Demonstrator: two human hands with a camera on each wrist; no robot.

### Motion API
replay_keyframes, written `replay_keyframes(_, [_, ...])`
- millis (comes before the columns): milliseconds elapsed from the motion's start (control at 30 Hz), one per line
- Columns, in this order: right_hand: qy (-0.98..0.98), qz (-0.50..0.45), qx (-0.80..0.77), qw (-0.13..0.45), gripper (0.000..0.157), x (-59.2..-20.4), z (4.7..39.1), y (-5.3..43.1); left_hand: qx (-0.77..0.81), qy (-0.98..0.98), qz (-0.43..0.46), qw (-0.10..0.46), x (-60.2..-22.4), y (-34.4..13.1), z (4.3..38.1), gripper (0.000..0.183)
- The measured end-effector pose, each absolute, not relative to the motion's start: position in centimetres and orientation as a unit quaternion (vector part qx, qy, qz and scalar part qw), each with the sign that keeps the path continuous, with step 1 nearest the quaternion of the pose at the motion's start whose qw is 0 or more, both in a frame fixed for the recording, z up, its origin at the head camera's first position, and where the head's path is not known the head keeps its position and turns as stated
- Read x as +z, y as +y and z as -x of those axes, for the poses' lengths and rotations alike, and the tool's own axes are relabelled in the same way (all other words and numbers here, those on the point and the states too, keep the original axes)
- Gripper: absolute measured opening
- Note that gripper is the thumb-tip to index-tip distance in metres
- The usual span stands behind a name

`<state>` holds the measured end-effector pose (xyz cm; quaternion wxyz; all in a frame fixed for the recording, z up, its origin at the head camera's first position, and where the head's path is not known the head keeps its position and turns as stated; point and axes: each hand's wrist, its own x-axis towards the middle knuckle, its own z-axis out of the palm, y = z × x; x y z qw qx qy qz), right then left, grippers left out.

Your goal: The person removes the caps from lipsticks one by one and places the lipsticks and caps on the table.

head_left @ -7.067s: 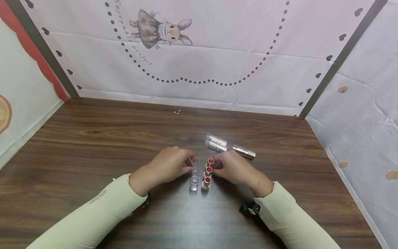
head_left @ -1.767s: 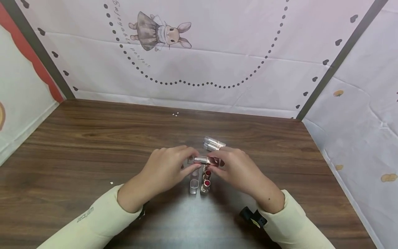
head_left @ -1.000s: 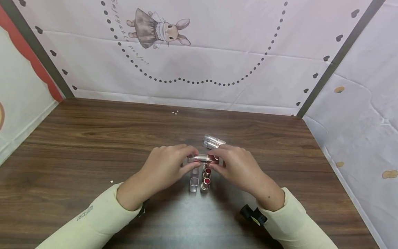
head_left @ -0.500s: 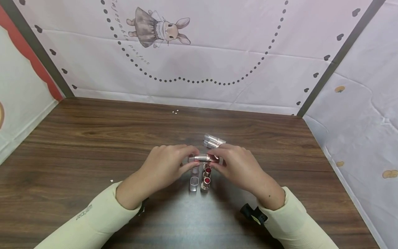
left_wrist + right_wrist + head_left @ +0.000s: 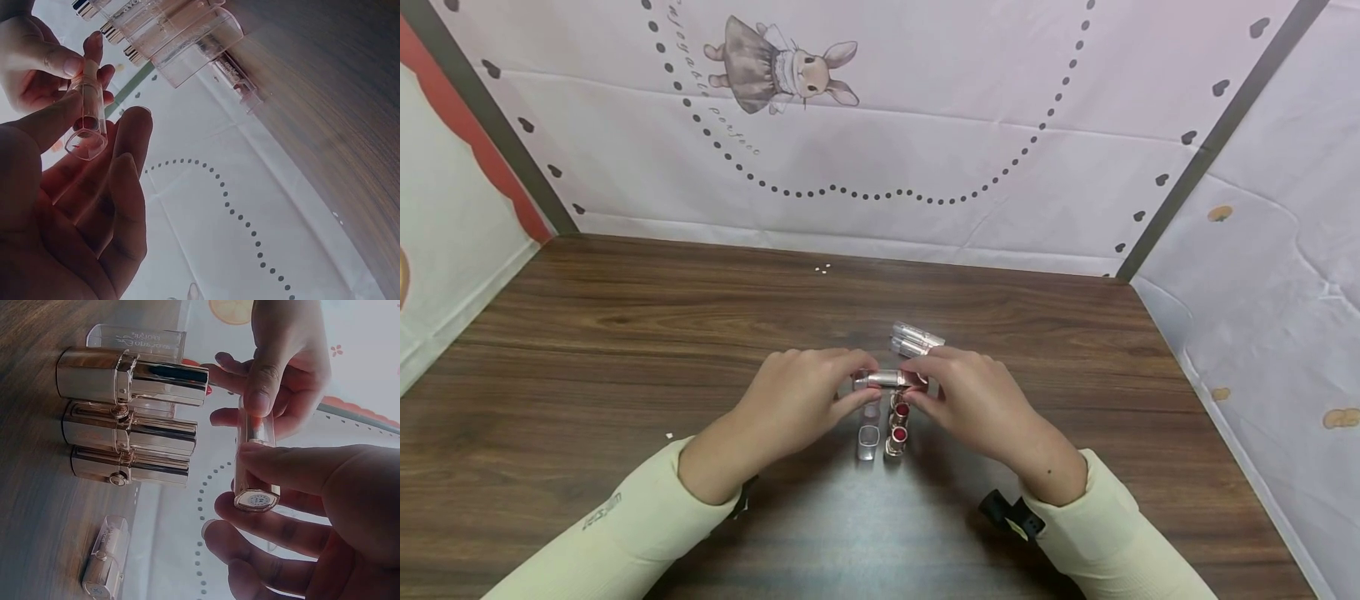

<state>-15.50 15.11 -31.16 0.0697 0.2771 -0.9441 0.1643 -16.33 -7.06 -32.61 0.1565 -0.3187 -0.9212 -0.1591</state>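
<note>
Both hands hold one capped lipstick point(image 5: 887, 379) level above the far end of two short rows. My left hand point(image 5: 797, 404) pinches its clear cap end between thumb and fingers. The gold base end is pinched by my right hand point(image 5: 977, 408), and a round label point(image 5: 257, 500) shows on its bottom in the right wrist view. Below stand several uncapped lipsticks point(image 5: 899, 436) in gold tubes with red tips, partly hidden by the held one. Clear empty caps point(image 5: 868, 442) stand in a row just to their left, and fill the top of the left wrist view.
Two capped lipsticks point(image 5: 916, 337) lie side by side behind the right hand's fingers. Tiny white bits point(image 5: 823, 268) lie near the back of the wooden table point(image 5: 700, 300), with another white scrap point(image 5: 670, 435) by the left sleeve. Printed cloth walls enclose the table's back and sides.
Seven seconds ago the hands were at the standing rows and a third lipstick lay at the right; that spot is now bare and both hands hold a lipstick. Over the last second they barely moved.
</note>
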Motion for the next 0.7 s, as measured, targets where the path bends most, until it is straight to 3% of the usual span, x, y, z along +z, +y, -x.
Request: replay_keyframes(700, [-0.939, -0.291, 0.169, 0.067, 0.026, -31.22, 15.61, 15.38, -0.154, -0.918, 0.331, 0.154, -32.63, -7.23, 16.45, 0.028])
